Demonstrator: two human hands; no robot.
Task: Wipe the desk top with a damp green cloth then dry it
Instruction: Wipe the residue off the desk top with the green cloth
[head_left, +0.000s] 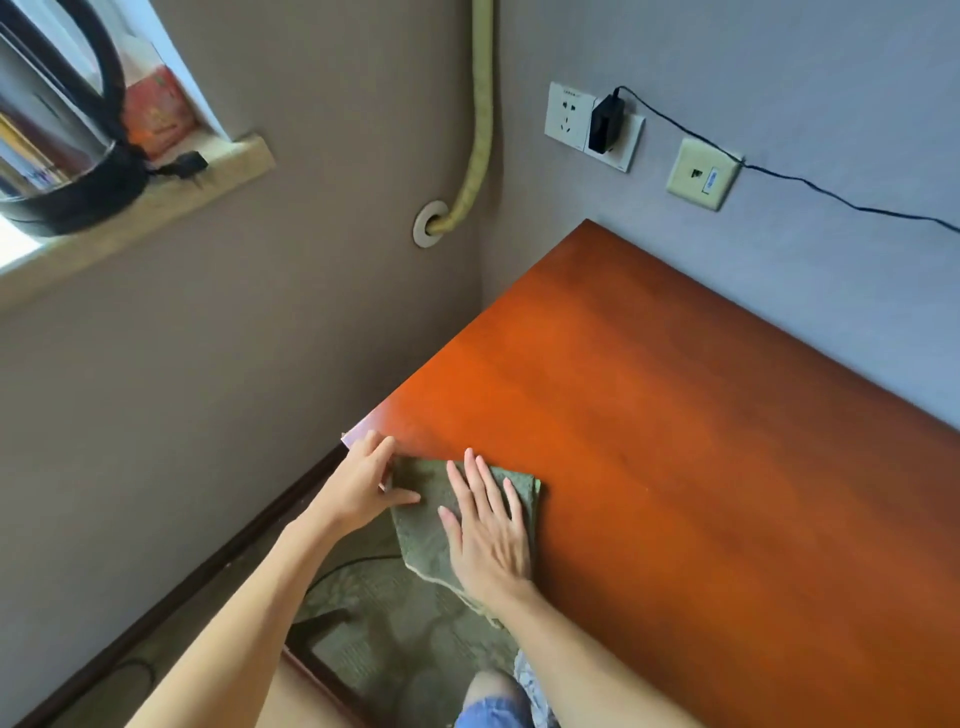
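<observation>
Green cloth (426, 525) lay folded at near-left corner of desk top (675, 441), part of it hanging off front edge. Right hand (488, 535) pressed flat on it, fingers spread, palm down. Left hand (363, 483) at cloth's left side near desk corner, thumb and fingers pinching cloth edge, or so it looked; contact partly hidden.

Risks, as judged: overhanging part could drag whole cloth off edge if right-hand pressure eased mid-stroke. Pinch at corner looked light, so fold could open and bunch under palm, leaving streaks. Glossy wood prob. shows water marks if damp film sits too long before drying. No dry cloth in view. Black cord (831, 195) ran from charger (605, 124) in wall socket (569, 111) off to right, just above desk's back edge; wet sweep along back could snag it or carry damp toward plug.

Desk top: orange-brown, polished, nothing on it in view. Set into corner w/ grey walls. Pipe (480, 104) entered wall at left. Kettle (57, 130) on window ledge (208, 171), well apart. Patterned carpet (395, 623) below.
</observation>
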